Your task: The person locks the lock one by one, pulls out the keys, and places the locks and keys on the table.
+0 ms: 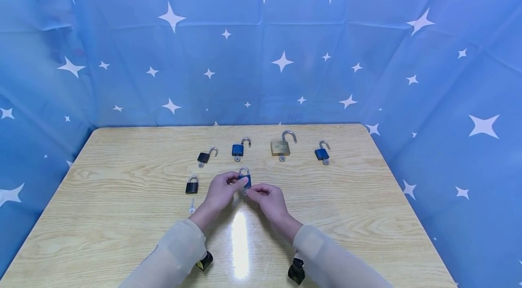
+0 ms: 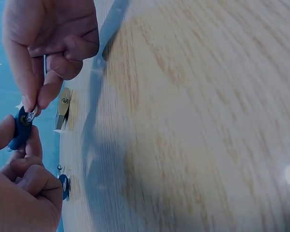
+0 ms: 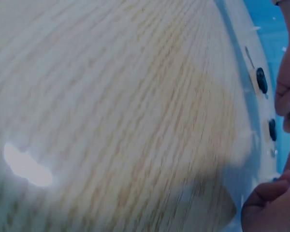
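Two forearms in pale sleeves slant inward from the lower edge over a wood-grain worktop, wrists bent toward each other. The right hand has its fingers curled, thumb and forefinger pinching a small key at the base of a blue padlock. The left hand grasps that padlock near the worktop's middle, thumb across its front, fingers behind, shackle pointing away. Left of the hands lie a loose key and, just beyond, a closed black padlock. Farther off, four open padlocks form a row; behind hangs a blue, star-patterned curtain.
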### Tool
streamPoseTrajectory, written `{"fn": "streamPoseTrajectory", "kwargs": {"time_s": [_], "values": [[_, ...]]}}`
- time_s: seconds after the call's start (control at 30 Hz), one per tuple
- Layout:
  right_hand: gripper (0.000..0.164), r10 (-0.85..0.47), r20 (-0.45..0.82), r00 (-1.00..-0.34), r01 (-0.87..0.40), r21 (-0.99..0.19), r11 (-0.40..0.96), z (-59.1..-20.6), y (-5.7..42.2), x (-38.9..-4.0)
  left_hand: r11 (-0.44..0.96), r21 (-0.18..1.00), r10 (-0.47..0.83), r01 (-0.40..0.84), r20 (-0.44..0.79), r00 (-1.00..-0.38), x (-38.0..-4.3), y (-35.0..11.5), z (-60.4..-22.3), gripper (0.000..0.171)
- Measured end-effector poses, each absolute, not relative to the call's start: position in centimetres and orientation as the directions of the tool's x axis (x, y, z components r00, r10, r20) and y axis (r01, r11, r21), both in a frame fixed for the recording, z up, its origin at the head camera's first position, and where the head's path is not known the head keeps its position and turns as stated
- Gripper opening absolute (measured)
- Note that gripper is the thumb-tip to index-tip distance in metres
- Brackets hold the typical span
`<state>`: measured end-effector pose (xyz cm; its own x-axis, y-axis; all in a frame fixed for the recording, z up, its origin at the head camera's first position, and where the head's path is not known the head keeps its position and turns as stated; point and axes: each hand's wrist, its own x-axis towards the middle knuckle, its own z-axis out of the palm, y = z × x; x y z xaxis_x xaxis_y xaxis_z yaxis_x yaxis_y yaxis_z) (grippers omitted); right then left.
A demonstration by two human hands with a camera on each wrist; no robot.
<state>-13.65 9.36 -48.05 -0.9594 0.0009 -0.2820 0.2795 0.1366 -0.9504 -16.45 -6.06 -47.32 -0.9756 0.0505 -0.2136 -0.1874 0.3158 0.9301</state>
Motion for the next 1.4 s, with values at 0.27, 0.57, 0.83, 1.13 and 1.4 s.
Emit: {"fn": "streamPoseTrajectory", "kwargs": {"time_s": [0.27, 0.57, 0.83, 1.13, 1.4], "values": [[0.022, 0.015, -0.305, -0.952, 0.304, -0.943, 0.137, -47.8, 9.3, -13.4, 0.326, 0.922, 0.036, -0.209, -0.233, -0.972, -16.2, -5.8, -47.2, 0.022], [0.022, 0.004, -0.343, -0.939, 0.339, -0.928, 0.156, -47.9, 9.4, -13.4, 0.303, 0.927, 0.033, -0.221, -0.242, -0.97, -15.9, -5.7, -47.5, 0.024], [0.026, -0.035, -0.381, -0.924, 0.372, -0.916, 0.148, -47.6, 9.7, -13.4, 0.311, 0.925, 0.035, -0.22, -0.242, -0.97, -15.8, -5.5, -47.5, 0.026], [0.019, 0.005, -0.358, -0.934, 0.353, -0.918, 0.178, -48.0, 9.5, -13.4, 0.312, 0.918, 0.016, -0.244, -0.262, -0.965, -16.0, -5.1, -47.6, 0.027], [0.018, 0.022, -0.333, -0.943, 0.33, -0.924, 0.194, -47.7, 9.4, -13.0, 0.281, 0.922, 0.022, -0.266, -0.283, -0.959, -16.1, -5.0, -47.6, 0.029]]}}
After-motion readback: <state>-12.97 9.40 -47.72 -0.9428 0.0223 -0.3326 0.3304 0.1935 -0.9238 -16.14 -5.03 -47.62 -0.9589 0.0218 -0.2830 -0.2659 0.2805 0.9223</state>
